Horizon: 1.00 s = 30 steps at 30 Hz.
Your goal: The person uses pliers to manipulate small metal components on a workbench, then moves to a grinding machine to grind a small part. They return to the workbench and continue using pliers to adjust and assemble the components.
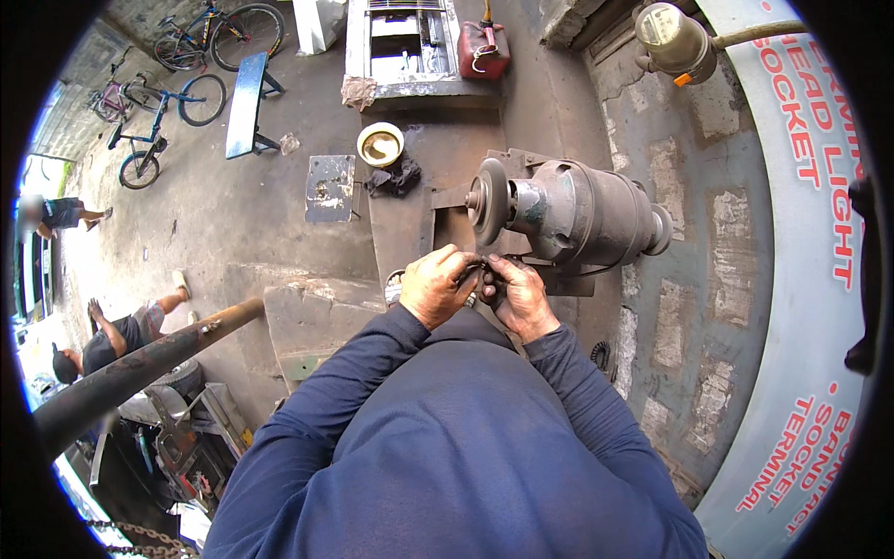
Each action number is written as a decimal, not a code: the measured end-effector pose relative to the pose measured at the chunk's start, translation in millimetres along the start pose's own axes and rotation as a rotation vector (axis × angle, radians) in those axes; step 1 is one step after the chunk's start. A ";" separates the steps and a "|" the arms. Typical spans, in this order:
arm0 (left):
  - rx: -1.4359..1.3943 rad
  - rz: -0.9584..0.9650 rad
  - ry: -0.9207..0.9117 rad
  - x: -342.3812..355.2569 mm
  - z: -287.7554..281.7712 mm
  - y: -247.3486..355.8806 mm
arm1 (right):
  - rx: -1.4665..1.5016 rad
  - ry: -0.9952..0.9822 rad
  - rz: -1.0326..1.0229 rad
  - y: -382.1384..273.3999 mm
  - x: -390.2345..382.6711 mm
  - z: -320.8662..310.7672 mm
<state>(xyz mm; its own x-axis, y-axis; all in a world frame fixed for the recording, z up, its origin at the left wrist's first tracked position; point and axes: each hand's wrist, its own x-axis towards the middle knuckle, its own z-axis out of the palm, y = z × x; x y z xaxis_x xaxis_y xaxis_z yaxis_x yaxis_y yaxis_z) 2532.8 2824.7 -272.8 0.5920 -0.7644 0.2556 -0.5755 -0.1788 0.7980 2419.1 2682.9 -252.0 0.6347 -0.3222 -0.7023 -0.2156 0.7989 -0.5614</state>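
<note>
We would put the work somewhere in its middle, though the view gives little to judge by. A small dark piece point(481, 265) is up in both hands, close by the abrasive wheel point(491, 203) of the motor grinder point(601, 216), on our side of that machine. We make out no contact between piece and wheel, and we cannot tell whether the wheel is spinning. The piece's surface is mostly covered by the hands, so how much of it has been worked, and how much is left, we cannot say.

As for the fingers, both sets are bent inward rather than spread. The left hand point(433, 287), below and to the left of the grinder's wheel, pinches the piece between thumb and forefinger. The right hand point(521, 298), just below the grinder's motor body, meets it tip to tip, thumb and forefinger closed on the same piece, its other fingers curled under and partly hidden.

Beyond the grinder to the upper left, we see a cream bucket point(361, 147), a dark rag point(399, 177) beside it, and a small worn stool point(330, 186).
</note>
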 end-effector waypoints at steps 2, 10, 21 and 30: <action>0.042 0.045 0.001 -1.0 2.7 -2.0 | -0.029 0.010 -0.002 2.4 1.3 -4.9; -0.963 -0.637 0.138 -4.0 32.2 -7.2 | -0.289 -0.019 -0.175 17.3 3.9 -9.3; -1.013 -0.995 0.045 14.2 42.2 -2.4 | -0.403 0.077 -0.381 12.1 21.5 -14.4; -1.057 -0.994 0.134 8.0 32.4 1.4 | -0.376 0.020 -0.336 11.6 16.2 -3.6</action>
<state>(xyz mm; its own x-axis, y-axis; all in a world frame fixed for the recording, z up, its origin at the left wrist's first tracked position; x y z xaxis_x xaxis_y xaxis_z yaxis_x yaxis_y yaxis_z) 2518.5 2798.2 -287.4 0.5714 -0.5270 -0.6292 0.7346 -0.0135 0.6784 2424.2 2685.1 -271.5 0.7012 -0.5428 -0.4624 -0.2570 0.4125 -0.8739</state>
